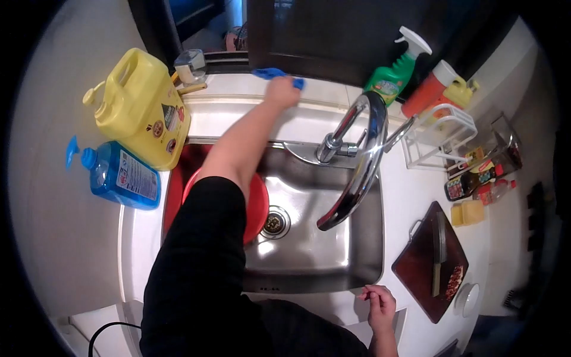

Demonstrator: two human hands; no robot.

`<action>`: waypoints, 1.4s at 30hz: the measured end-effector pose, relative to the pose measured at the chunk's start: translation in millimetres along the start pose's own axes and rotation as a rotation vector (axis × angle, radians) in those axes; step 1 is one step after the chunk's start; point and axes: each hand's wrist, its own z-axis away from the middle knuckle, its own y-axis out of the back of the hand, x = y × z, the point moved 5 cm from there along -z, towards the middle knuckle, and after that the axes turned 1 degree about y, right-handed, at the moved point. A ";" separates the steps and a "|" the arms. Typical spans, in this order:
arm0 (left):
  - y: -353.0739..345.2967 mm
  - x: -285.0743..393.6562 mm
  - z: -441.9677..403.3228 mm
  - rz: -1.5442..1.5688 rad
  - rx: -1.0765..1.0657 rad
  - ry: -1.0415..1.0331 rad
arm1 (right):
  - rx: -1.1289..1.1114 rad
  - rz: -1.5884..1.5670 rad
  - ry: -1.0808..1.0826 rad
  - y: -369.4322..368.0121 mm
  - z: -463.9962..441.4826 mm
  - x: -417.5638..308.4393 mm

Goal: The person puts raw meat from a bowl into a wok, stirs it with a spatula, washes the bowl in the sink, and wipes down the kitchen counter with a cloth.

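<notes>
My left arm reaches across the sink (309, 282) to the white ledge behind it. There my left hand (282, 93) is closed on a blue cloth (269, 73), which shows on both sides of the fingers and lies against the ledge by the dark window frame. My right hand (380, 303) hangs low at the front edge of the sink, its fingers curled together. A reddish spot shows at its fingertips, and I cannot make out whether it is something held. A red basin (257, 208) stands in the left of the sink, partly hidden under my left arm.
A chrome faucet (373, 154) arches over the sink. To the left stand a yellow jug (143, 113) and a blue pump bottle (125, 177). A green spray bottle (389, 77) and white rack (440, 140) are at the back right. A knife (439, 256) lies on the cutting board (419, 268).
</notes>
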 end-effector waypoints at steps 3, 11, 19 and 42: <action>-21.5 26.0 2.4 0.242 -0.106 -0.276 | -0.033 0.019 0.012 -7.4 -0.3 -6.7; -19.1 16.2 -12.7 0.020 -0.006 -0.080 | -0.016 0.017 -0.047 -9.4 -9.3 1.8; -55.3 80.0 -17.9 0.180 -0.200 -0.262 | 0.032 -0.041 -0.123 -15.3 6.6 8.6; 69.3 -68.5 62.9 -0.103 0.069 -0.232 | 0.126 0.005 0.123 -28.4 53.2 -65.0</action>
